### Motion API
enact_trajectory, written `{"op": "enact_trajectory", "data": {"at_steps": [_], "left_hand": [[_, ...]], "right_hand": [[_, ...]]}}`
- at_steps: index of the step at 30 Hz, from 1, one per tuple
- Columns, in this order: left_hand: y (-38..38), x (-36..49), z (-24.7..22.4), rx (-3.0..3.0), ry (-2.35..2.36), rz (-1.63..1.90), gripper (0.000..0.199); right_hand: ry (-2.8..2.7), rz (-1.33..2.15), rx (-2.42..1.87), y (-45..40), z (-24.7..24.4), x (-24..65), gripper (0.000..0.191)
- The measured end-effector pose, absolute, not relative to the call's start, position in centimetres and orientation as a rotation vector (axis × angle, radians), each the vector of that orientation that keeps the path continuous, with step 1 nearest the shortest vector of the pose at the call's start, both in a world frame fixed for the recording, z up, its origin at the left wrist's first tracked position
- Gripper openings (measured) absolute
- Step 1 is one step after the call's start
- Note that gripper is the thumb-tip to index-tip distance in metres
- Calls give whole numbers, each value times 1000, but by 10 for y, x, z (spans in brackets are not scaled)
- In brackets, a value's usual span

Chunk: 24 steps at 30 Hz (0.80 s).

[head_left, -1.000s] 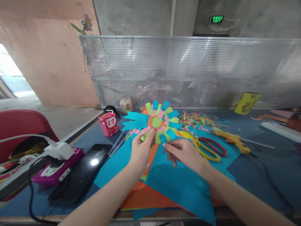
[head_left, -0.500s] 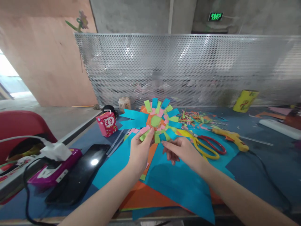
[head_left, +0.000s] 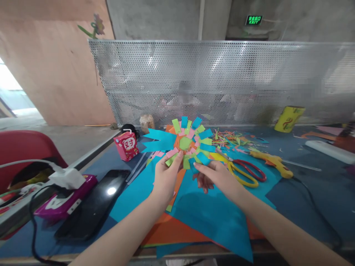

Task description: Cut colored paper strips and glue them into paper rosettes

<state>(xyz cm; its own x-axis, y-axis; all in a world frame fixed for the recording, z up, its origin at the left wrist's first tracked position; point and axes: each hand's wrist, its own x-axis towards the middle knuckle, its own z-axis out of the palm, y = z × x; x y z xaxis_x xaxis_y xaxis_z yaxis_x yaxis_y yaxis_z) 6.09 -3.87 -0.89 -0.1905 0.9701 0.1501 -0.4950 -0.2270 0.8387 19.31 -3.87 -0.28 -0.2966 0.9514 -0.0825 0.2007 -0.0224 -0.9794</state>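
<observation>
Left hand (head_left: 166, 176) pinches paper rosette (head_left: 185, 143); right hand (head_left: 215, 173) touches blue tab (head_left: 192, 163) alongside, closure unclear. Uneven pulling could detach tab.

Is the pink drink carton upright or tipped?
Upright: the carton stands on the blue table, its white straw at the top.

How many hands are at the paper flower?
2. The left hand pinches the paper flower at its lower left; the right hand is at its bottom edge. I see none hidden.
</observation>
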Motion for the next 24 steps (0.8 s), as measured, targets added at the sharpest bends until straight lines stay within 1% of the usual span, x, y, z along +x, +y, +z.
{"op": "enact_trajectory", "data": {"at_steps": [4, 11, 17, 18, 19, 20, 22, 23, 24], "left_hand": [[-39, 62, -9, 883, 809, 1670, 16], [-40, 62, -8, 888, 769, 1640, 14], [-36, 55, -11, 836, 767, 1642, 16], [-34, 54, -10, 810, 773, 1632, 17], [-33, 52, -10, 775, 781, 1616, 17], [-33, 50, -9, 728, 795, 1591, 16], [-32, 49, -6, 616, 826, 1500, 12], [-32, 50, -4, 559, 840, 1432, 10], [-33, 50, -3, 510, 849, 1357, 7]], "right_hand": [[-1575, 1338, -1251, -38, -5, 191, 41], [-1565, 1311, -1267, -37, 0, 186, 38], [-1653, 1350, -1219, -45, -3, 201, 40], [-1672, 1282, -1222, -45, -7, 206, 40], [-1679, 1141, -1241, -43, -10, 212, 41], [-1669, 931, -1261, -40, -13, 219, 47], [-1654, 424, -1237, -30, -15, 231, 70], [-1668, 190, -1196, -24, -13, 236, 78], [-1724, 1, -1152, -18, -9, 241, 80]]}}
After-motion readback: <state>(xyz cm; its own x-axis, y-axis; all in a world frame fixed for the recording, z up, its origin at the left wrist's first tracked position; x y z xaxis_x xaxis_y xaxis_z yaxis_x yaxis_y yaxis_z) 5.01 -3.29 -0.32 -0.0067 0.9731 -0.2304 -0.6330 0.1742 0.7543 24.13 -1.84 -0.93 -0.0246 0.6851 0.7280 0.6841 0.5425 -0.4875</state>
